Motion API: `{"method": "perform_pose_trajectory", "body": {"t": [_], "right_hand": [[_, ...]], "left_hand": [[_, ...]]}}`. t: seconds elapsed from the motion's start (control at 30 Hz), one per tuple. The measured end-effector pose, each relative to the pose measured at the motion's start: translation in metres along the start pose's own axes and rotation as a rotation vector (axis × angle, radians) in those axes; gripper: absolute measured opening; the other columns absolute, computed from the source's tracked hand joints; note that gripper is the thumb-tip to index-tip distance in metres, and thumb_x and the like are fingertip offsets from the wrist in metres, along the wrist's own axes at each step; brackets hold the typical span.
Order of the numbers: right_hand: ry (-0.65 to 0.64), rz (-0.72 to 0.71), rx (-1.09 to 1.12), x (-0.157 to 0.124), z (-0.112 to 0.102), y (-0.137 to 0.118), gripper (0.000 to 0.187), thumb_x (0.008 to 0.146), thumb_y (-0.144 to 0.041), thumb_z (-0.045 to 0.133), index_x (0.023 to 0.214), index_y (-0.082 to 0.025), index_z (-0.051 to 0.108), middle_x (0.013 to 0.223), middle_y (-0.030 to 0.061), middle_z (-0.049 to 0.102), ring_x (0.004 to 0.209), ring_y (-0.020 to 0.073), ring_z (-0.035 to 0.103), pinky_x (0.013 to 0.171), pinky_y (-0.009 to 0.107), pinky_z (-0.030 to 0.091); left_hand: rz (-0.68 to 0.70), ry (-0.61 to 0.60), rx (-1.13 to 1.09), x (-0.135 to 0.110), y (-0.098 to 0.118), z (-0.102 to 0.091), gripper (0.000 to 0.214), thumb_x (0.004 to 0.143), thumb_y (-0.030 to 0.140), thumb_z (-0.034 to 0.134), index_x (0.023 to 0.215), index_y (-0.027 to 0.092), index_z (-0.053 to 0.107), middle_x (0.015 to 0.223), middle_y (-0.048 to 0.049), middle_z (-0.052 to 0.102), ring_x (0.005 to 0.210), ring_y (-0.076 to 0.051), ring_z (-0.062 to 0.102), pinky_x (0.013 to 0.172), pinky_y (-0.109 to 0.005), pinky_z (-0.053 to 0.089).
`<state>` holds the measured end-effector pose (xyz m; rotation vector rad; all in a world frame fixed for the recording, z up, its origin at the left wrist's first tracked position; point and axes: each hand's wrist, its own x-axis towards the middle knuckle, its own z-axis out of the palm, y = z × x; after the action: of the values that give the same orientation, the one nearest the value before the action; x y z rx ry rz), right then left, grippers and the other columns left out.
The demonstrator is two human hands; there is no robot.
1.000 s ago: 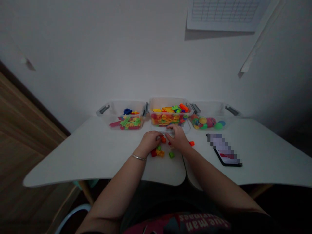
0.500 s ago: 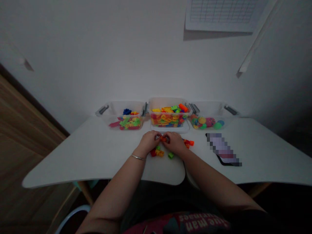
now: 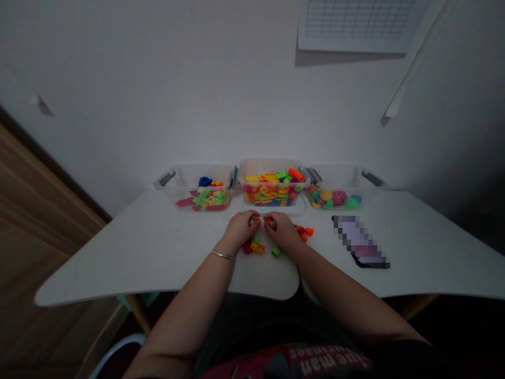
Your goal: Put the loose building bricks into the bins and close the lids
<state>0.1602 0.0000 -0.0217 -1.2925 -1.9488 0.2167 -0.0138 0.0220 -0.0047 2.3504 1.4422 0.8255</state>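
Observation:
My left hand (image 3: 240, 229) and my right hand (image 3: 282, 230) sit close together on the white table (image 3: 130, 252), fingertips pinched. Each seems to hold a small orange plastic brick, the left one (image 3: 256, 219) and the right one (image 3: 268, 222), with a narrow gap between them. Loose bricks lie just below my hands: a red one (image 3: 247, 248), a yellow-orange one (image 3: 259, 249), a green one (image 3: 276, 252). A small cluster of orange and red bricks (image 3: 303, 231) lies beyond my right hand.
Behind my hands stand several clear plastic bins with grey handles: a middle bin (image 3: 272, 181) of bricks, a left bin (image 3: 201, 185) of bricks, and a right bin (image 3: 335, 184) of coloured balls. A phone (image 3: 361, 242) lies face up to the right, its screen blurred.
My hands, joined over the orange bricks half a second ago, have drawn slightly apart. Each now has an orange piece at its fingertips.

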Motion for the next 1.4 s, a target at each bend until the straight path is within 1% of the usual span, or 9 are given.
{"method": "perform_pose_trajectory", "body": {"t": [0.13,0.33,0.47,0.67,0.87,0.97,1.17,1.3,1.4], "right_hand": [[0.161,-0.028,0.094,0.007,-0.012,-0.001,0.015,0.082,-0.019,0.055,0.095,-0.02,0.061,0.097,0.0088,0.067,0.096,0.0234,0.06,0.09,0.042,0.047],[0.471,-0.029,0.186,0.031,-0.046,0.006,0.014,0.084,-0.028,0.053,0.093,-0.021,0.061,0.098,0.0093,0.065,0.095,0.0234,0.059,0.086,0.039,0.05],[0.567,0.051,0.247,0.05,-0.062,0.011,0.017,0.084,-0.033,0.054,0.093,-0.02,0.062,0.095,0.0068,0.066,0.085,0.0199,0.062,0.081,0.036,0.051],[0.516,-0.025,0.023,0.073,-0.075,0.004,0.016,0.086,-0.029,0.054,0.089,-0.021,0.067,0.098,0.0064,0.069,0.097,0.0214,0.06,0.093,0.037,0.044],[0.439,0.148,-0.087,0.081,-0.069,0.004,0.025,0.088,-0.033,0.05,0.091,-0.018,0.069,0.093,0.0086,0.071,0.09,0.0237,0.062,0.087,0.038,0.043],[0.397,0.159,-0.195,0.08,-0.066,0.004,0.027,0.089,-0.032,0.048,0.096,-0.018,0.069,0.096,0.0096,0.071,0.094,0.0255,0.061,0.09,0.04,0.04],[0.28,0.051,-0.332,0.075,-0.062,0.004,0.031,0.093,-0.029,0.042,0.099,-0.015,0.069,0.106,0.0119,0.07,0.106,0.0268,0.058,0.103,0.046,0.032],[0.307,-0.079,-0.282,0.069,-0.061,0.006,0.037,0.091,-0.029,0.045,0.121,-0.014,0.059,0.125,0.0133,0.063,0.122,0.0264,0.051,0.114,0.05,0.02],[0.338,-0.122,-0.216,0.06,-0.06,0.001,0.042,0.09,-0.032,0.046,0.126,-0.012,0.054,0.132,0.0165,0.056,0.128,0.0275,0.045,0.114,0.05,0.024]], "left_hand": [[-0.021,0.018,-0.024,0.0,0.0,0.0,0.026,0.083,0.022,0.058,0.108,0.018,0.066,0.101,-0.0088,0.072,0.09,-0.02,0.066,0.085,-0.031,0.051],[-0.037,0.016,-0.024,0.002,0.001,-0.002,0.029,0.082,0.02,0.056,0.109,0.016,0.065,0.1,-0.0097,0.071,0.086,-0.019,0.065,0.082,-0.031,0.051],[-0.064,0.001,0.001,0.002,0.001,-0.001,0.028,0.081,0.02,0.056,0.107,0.016,0.067,0.096,-0.0084,0.071,0.085,-0.019,0.064,0.081,-0.031,0.05],[0.004,-0.045,0.006,0.002,0.0,0.0,0.025,0.083,0.022,0.057,0.103,0.016,0.069,0.089,-0.0065,0.071,0.079,-0.018,0.062,0.078,-0.03,0.049],[0.075,-0.042,0.007,0.004,0.001,0.001,0.021,0.082,0.02,0.057,0.098,0.015,0.07,0.084,-0.0066,0.069,0.081,-0.019,0.063,0.081,-0.031,0.049],[0.093,-0.058,0.006,0.004,0.0,0.001,0.02,0.08,0.017,0.06,0.096,0.015,0.071,0.085,-0.007,0.068,0.083,-0.019,0.063,0.083,-0.032,0.05],[0.113,-0.006,-0.04,0.003,-0.005,0.003,0.024,0.077,0.013,0.06,0.099,0.016,0.07,0.095,-0.0076,0.066,0.091,-0.02,0.062,0.09,-0.036,0.05],[0.118,0.001,-0.095,0.002,-0.005,0.005,0.033,0.073,0.01,0.057,0.104,0.016,0.066,0.103,-0.0081,0.065,0.097,-0.02,0.062,0.092,-0.037,0.05],[0.116,0.032,-0.118,0.002,-0.006,0.007,0.037,0.072,0.007,0.055,0.107,0.016,0.064,0.107,-0.009,0.065,0.102,-0.021,0.061,0.095,-0.038,0.049]]}}
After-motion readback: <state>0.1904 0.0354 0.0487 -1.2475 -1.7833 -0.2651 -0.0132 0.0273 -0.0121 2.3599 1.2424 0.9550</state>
